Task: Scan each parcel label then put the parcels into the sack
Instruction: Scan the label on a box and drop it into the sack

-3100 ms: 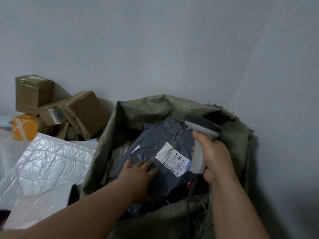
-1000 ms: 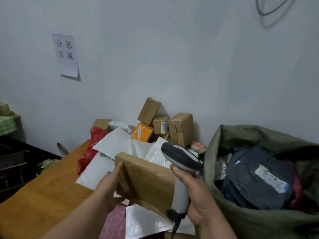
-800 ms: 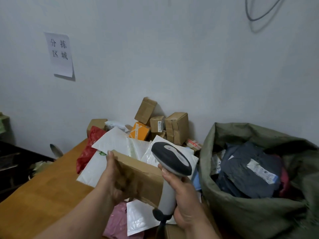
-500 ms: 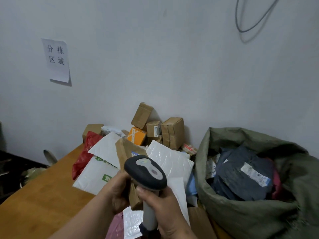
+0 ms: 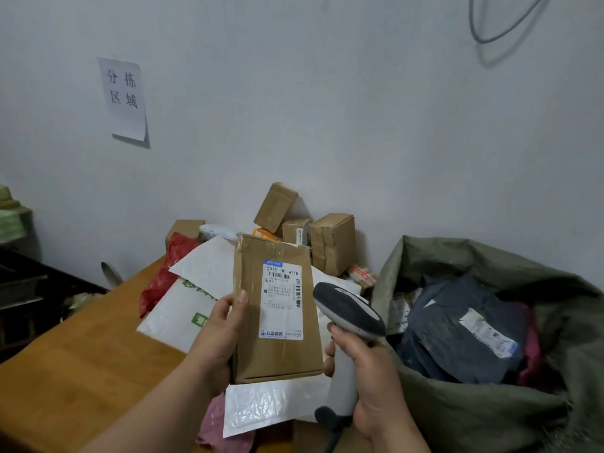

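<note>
Brown, flat cardboard parcel (image 5: pixel 277 318) stands upright above the wooden bench (image 5: pixel 75 371), its white label (image 5: pixel 283 299) facing the camera, clasped along its left edge by the left hand (image 5: pixel 218 335). Right hand (image 5: pixel 366 377) is clenched around a grey handheld scanner (image 5: pixel 346 335) just beside it, near the green woven sack (image 5: pixel 490 413) at the bench's right edge.

One held cardboard box (image 5: pixel 276 308), one barcode scanner (image 5: pixel 348 325), one green sack (image 5: pixel 490 416), four stacked boxes (image 5: pixel 331 243) (perhaps more hidden), two hands, one wall notice (image 5: pixel 125 98).
</note>
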Tool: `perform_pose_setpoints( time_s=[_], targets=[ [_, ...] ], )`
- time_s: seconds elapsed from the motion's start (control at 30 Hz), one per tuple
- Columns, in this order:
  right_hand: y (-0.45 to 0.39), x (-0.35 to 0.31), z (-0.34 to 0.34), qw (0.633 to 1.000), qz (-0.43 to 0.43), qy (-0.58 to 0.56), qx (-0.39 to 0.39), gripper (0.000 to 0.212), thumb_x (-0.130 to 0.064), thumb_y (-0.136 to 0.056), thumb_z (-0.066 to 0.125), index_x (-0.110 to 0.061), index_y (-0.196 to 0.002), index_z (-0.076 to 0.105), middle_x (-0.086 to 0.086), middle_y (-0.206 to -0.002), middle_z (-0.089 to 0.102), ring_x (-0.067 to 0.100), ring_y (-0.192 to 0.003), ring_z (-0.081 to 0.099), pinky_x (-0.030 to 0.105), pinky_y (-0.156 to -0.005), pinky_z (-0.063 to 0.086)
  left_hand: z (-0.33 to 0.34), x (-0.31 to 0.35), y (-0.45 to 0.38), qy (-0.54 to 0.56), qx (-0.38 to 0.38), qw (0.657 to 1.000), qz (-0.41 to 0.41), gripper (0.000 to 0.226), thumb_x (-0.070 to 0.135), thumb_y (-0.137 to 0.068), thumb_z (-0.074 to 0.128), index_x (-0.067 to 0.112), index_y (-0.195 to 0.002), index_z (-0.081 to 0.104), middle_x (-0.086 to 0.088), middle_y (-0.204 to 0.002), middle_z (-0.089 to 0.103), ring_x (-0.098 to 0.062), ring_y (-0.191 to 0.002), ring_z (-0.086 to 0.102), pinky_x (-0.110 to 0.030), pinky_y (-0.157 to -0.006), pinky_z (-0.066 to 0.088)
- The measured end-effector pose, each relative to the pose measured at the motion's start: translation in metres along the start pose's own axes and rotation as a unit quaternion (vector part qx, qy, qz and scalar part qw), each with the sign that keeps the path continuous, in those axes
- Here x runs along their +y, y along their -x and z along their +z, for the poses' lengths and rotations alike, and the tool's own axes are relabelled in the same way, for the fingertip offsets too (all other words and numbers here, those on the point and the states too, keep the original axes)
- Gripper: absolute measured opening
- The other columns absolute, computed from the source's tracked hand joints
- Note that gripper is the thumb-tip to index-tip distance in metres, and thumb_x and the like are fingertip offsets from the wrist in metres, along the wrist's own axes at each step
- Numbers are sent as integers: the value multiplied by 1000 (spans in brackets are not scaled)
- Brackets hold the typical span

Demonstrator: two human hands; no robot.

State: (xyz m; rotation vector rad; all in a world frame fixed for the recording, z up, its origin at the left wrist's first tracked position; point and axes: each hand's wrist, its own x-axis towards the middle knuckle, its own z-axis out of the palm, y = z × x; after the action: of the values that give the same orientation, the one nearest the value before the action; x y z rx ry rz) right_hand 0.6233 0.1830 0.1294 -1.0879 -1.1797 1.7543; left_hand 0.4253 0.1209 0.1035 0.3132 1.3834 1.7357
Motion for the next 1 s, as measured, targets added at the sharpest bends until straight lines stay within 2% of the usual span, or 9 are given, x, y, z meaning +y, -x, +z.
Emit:
perform_pose_setpoints(
  time_s=[0.1,0.23,0.37,0.47,0.6,0.8,0.93,1.0],
  targets=[
    [2,-5,-2,999,-23,30,-12,18,-21,-83,78,-4,-88,73,9,-67,65,17,-55,62,28,-53,51,8,-2,5,-27,5,1000,15,50,68,-74,56,41,-117,57,-7,-104,74,-34,-95,72,-55,-73,61],
    [7,-12,-4,998,-35,45,-33,15,-21,-85,76,-7,-90,73,6,-67,64,16,-55,61,30,-55,51,15,-3,9,-54,13,998,23,41,71,-72,54,50,-108,58,-2,-108,72,-31,-100,69,-54,-75,60],
    [15,-14,-5,996,-38,64,-45,16,-21,-86,74,-6,-92,71,5,-67,64,15,-57,61,33,-60,51,15,-7,14,-68,20,997,25,42,71,-73,54,51,-110,59,-1,-111,71,-32,-105,66,-60,-87,55],
    [18,-16,-5,996,-40,61,-50,14,-19,-87,73,-6,-92,71,5,-66,62,15,-56,59,34,-60,50,16,-6,18,-68,22,997,27,43,72,-74,53,51,-112,58,-1,-112,70,-33,-106,66,-60,-88,55],
    [18,-15,-4,996,-41,55,-49,13,-18,-88,72,-6,-91,70,6,-66,62,15,-55,59,35,-59,49,15,-7,19,-66,26,997,26,56,70,-77,54,45,-127,55,-2,-113,70,-32,-107,65,-59,-88,55],
    [17,-13,-3,996,-44,61,-39,11,-19,-87,73,-8,-86,71,7,-66,63,16,-55,59,36,-61,49,12,-8,17,-67,16,997,23,44,68,-78,55,48,-117,57,-2,-111,70,-32,-104,66,-58,-84,57],
    [16,-10,-2,997,-31,58,-29,12,-18,-87,73,-7,-89,71,7,-66,62,16,-54,59,34,-59,49,10,-7,13,-62,8,998,18,50,67,-78,55,45,-123,57,-4,-113,70,-34,-105,66,-61,-87,55],
    [14,-10,-1,997,-28,68,-12,13,-21,-87,74,-9,-92,71,5,-67,64,17,-58,61,35,-62,51,10,-6,11,-60,0,998,15,47,66,-81,55,44,-122,57,-5,-113,70,-34,-104,67,-62,-86,55]
  ],
)
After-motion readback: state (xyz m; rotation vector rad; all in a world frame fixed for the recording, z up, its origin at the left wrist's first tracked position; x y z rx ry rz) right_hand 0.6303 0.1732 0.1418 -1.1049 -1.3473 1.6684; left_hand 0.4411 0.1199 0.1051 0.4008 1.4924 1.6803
